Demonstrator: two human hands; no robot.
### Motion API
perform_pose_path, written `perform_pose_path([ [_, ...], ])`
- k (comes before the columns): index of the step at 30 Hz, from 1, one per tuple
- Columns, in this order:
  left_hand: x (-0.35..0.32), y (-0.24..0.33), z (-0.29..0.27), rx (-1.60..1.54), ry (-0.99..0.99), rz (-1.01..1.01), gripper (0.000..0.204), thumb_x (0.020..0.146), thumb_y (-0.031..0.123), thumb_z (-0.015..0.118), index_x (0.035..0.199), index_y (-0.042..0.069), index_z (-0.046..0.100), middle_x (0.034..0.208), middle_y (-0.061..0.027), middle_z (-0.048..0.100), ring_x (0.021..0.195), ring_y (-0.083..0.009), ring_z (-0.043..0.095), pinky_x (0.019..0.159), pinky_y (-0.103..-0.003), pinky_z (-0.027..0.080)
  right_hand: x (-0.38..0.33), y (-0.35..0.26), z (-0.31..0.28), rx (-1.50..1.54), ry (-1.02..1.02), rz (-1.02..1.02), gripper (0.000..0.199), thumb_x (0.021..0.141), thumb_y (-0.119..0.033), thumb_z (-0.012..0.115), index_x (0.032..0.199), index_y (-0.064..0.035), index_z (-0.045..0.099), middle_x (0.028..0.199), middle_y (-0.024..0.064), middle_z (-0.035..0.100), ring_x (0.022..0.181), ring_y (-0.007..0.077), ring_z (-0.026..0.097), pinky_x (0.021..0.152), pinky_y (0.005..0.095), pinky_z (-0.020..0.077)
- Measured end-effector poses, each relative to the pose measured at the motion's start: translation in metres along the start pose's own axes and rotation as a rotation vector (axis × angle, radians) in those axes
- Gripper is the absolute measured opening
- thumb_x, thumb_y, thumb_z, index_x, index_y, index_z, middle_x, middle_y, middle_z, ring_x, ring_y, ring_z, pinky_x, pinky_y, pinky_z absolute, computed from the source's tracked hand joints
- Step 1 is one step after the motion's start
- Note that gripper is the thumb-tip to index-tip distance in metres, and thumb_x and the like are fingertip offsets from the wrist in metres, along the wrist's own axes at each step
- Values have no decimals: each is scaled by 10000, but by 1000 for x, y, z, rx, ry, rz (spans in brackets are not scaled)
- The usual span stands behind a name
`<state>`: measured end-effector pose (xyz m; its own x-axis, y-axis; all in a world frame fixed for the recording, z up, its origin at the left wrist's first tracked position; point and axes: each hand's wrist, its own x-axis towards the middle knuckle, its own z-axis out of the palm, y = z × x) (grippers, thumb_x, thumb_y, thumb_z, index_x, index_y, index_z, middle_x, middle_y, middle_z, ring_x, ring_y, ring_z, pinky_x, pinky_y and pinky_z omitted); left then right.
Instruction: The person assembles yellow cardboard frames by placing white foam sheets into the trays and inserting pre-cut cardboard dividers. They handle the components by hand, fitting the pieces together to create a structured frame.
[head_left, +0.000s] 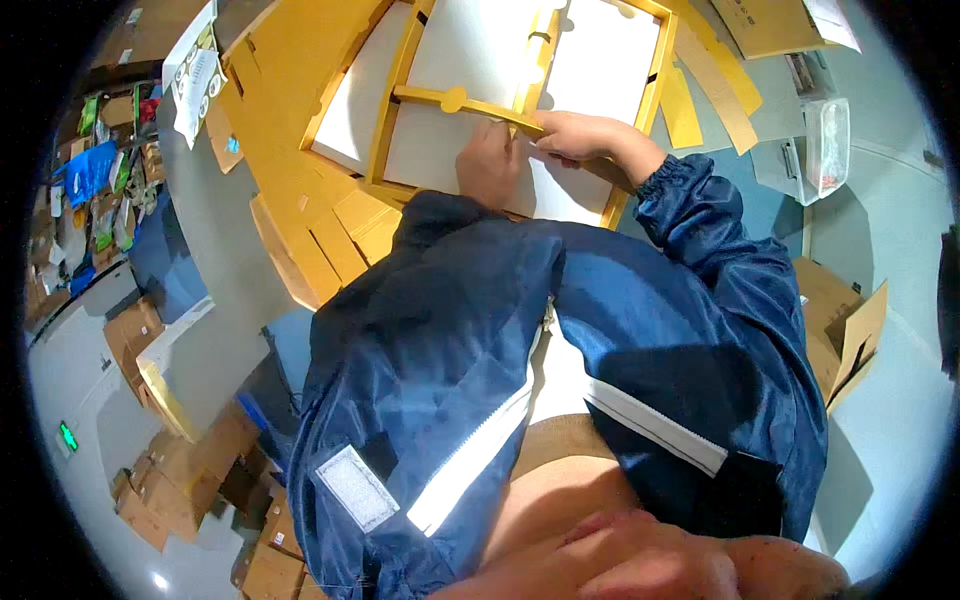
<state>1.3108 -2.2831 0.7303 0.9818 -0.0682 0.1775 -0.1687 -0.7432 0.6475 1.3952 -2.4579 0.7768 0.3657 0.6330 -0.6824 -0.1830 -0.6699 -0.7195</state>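
Note:
A shallow yellow cardboard box with a white inside lies in front of my body. Yellow cardboard dividers cross it and split it into compartments. My left hand is in the near compartment, fingers curled closed just below the cross divider; what they hold, if anything, is hidden. From the right, my right hand reaches over the box, its fingers closed at the right end of that divider, where it meets the lengthwise one. The two hands are close together, with a small gap between them.
Flat yellow cardboard sheets spread to the left, partly beneath the box. Loose cardboard strips lie at the right, beside a clear plastic bin. An open brown carton stands lower right. Cluttered shelving fills the far left.

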Motion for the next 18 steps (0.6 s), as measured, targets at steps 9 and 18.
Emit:
perform_pose_path([
  [9,-3,3,-9,-46,-32,-103,205,866,156,634,1012,17,593,945,-172,604,860,-391,608,725,-466,499,-1,-15,23,-710,479,-37,341,885,-135,593,1190,-46,467,930,181,699,887,382,683,706,491,538],
  [18,0,-1,-12,-52,-57,-161,249,897,272,635,981,39,660,1047,-168,597,919,-381,609,766,-469,505,22,-11,-4,-159,64,93,439,887,-51,468,1322,-103,489,721,41,513,512,143,466,446,291,407],
])
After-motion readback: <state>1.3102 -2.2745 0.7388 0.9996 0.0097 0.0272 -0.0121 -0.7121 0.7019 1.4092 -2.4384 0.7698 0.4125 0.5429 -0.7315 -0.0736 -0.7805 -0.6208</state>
